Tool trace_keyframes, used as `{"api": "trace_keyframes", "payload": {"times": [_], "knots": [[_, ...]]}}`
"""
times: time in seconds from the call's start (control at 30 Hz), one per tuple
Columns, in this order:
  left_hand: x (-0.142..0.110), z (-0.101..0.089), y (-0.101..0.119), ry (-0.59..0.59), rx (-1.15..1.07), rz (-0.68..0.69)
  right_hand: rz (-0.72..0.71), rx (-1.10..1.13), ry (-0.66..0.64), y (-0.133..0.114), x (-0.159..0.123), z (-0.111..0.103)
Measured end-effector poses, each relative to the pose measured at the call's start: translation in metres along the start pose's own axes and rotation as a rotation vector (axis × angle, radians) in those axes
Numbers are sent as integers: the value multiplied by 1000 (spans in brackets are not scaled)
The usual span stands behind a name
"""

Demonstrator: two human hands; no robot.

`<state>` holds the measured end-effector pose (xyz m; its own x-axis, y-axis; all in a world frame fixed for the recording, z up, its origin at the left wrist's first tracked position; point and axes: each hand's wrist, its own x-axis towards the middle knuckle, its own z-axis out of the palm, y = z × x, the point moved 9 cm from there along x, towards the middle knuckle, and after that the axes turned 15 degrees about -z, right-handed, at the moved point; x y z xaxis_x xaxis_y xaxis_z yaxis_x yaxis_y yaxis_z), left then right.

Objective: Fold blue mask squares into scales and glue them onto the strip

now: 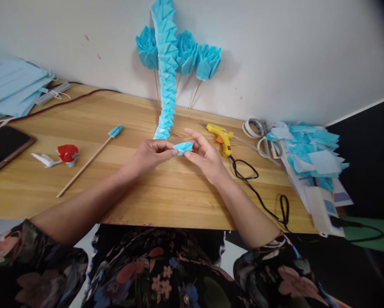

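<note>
Both hands meet over the middle of the wooden table (166, 192). My left hand (152, 155) pinches the left end of a small folded light-blue piece (183, 148). My right hand (204, 155) holds its right end with thumb and fingers curled round it. Just behind the hands lies the lower tip of a long chain of folded blue pieces (165, 72) that runs up the white wall. Three blue folded flowers on sticks (192, 57) lean on the wall beside the chain.
A yellow glue gun (223, 138) with a black cord (259, 194) lies right of my hands. Tape rolls, scissors (270, 147) and a blue scrap pile (310, 154) fill the right end. A blue-tipped stick (92, 160), a red-and-white piece (66, 154), a phone (4, 147) and stacked blue masks (12, 85) lie left.
</note>
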<state>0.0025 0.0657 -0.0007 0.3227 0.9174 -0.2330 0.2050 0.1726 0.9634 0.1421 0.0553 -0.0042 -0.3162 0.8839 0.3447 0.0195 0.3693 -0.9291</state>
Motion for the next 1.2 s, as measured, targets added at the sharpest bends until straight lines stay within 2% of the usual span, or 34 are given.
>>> {"api": "trace_keyframes", "payload": {"times": [0.17,0.37,0.63,0.83,1.07,1.2], "knots": [[-1,3,-2,-14,6,-17,-10,45,25,-1,0,0],[0,4,-5,-21,27,-52,-6,-4,13,-1,0,1],[5,-2,-10,-8,74,-51,45,62,-55,-1,0,-7],[6,0,-12,-36,83,-46,46,-84,34,-3,3,-25],[5,-1,-11,-34,112,-61,17,-114,20,-1,5,-26],[6,-6,-10,-1,111,-68,-16,-128,-35,-3,6,-23]]}}
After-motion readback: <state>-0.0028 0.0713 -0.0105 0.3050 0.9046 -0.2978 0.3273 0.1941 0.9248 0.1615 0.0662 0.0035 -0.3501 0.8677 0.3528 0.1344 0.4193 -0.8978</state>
